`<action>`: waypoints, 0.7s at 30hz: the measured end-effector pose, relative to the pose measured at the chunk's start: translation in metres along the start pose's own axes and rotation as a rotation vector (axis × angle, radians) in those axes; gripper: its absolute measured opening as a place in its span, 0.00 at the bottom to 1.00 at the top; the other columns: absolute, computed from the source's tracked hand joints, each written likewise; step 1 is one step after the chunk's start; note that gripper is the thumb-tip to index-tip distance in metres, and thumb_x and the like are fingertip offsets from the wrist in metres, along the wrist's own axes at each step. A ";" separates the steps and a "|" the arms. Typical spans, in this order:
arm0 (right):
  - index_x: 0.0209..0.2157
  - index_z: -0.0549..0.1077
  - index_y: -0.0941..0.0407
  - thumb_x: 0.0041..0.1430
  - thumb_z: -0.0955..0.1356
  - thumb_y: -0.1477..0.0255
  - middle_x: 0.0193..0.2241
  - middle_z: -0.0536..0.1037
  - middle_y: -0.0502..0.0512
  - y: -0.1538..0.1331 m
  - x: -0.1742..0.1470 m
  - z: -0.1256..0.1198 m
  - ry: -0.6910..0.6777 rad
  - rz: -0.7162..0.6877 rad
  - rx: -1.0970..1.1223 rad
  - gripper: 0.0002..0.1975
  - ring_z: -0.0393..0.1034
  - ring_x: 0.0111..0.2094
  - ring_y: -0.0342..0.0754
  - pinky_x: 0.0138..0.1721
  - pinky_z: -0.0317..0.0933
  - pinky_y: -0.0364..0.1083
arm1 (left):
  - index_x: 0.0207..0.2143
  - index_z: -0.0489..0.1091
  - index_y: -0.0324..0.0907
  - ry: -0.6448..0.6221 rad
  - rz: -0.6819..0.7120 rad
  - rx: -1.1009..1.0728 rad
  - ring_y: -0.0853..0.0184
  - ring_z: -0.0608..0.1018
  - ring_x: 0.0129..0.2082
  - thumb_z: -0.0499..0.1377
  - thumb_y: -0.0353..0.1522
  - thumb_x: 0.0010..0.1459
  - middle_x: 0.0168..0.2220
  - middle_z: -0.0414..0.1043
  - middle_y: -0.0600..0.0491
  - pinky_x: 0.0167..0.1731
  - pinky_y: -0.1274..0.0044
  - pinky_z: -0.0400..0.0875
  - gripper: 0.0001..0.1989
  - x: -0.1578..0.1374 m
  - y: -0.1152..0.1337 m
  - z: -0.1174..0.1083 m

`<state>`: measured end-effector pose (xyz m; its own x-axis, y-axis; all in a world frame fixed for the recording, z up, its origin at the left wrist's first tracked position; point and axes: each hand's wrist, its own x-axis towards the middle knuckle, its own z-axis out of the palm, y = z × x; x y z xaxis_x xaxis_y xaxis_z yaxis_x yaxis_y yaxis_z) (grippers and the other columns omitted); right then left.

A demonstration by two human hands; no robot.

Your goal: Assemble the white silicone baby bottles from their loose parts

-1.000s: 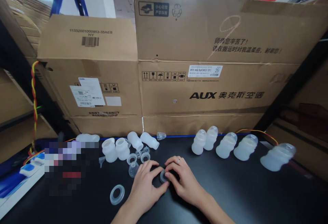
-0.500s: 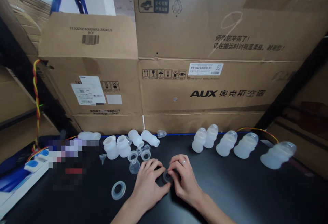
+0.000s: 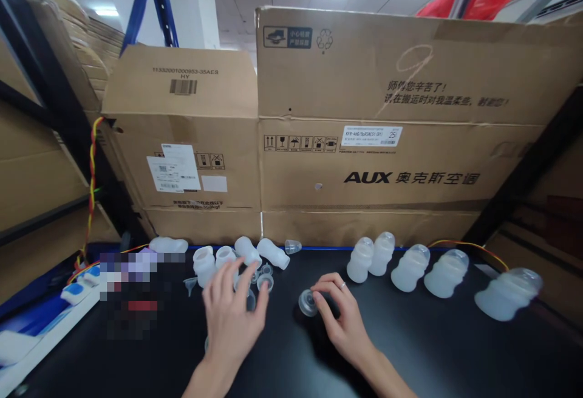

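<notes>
My right hand pinches the edge of a clear round bottle nipple in a collar ring, low over the black table. My left hand is open, its fingers spread over a cluster of small clear parts. A translucent ring shows between its thumb and forefinger, apparently untouched. Part of another clear piece peeks out from behind that hand. Beyond the fingers are frosted white bottles, one upright and one lying down. A larger ring is mostly hidden by my left wrist.
Several frosted bottles with clear caps stand or lean at the right. A clear cap and a small funnel-shaped piece lie apart. Cardboard walls off the back. A white power strip runs along the left.
My left hand has let go of the nipple and ring and moved left with its fingers spreading. My right hand keeps hold of the piece. The view has tilted up slightly.
</notes>
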<state>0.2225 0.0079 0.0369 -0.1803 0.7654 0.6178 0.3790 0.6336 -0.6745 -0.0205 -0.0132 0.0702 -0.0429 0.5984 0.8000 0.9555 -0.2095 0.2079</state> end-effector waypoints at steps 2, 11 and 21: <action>0.42 0.75 0.53 0.73 0.63 0.69 0.40 0.73 0.58 0.002 0.000 -0.001 0.010 0.003 -0.010 0.09 0.71 0.42 0.52 0.45 0.68 0.51 | 0.57 0.72 0.43 0.047 -0.097 0.130 0.41 0.65 0.66 0.61 0.38 0.63 0.63 0.67 0.37 0.63 0.50 0.57 0.21 0.008 -0.012 -0.004; 0.43 0.75 0.53 0.73 0.62 0.69 0.41 0.74 0.58 0.011 0.004 -0.005 0.036 0.014 -0.064 0.09 0.72 0.42 0.52 0.45 0.69 0.51 | 0.49 0.74 0.42 0.075 -0.136 0.197 0.43 0.64 0.68 0.58 0.39 0.65 0.57 0.76 0.39 0.67 0.48 0.48 0.15 0.006 -0.049 0.004; 0.42 0.75 0.52 0.72 0.63 0.69 0.39 0.75 0.57 0.006 0.011 -0.017 0.083 -0.017 -0.108 0.08 0.73 0.41 0.52 0.44 0.70 0.50 | 0.51 0.70 0.44 0.329 0.022 -0.073 0.54 0.83 0.46 0.68 0.34 0.57 0.45 0.82 0.46 0.61 0.54 0.65 0.20 0.015 -0.030 -0.009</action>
<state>0.2381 0.0183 0.0464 -0.1135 0.7401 0.6628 0.4731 0.6269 -0.6190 -0.0523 -0.0048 0.0807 -0.1259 0.3140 0.9411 0.9343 -0.2815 0.2189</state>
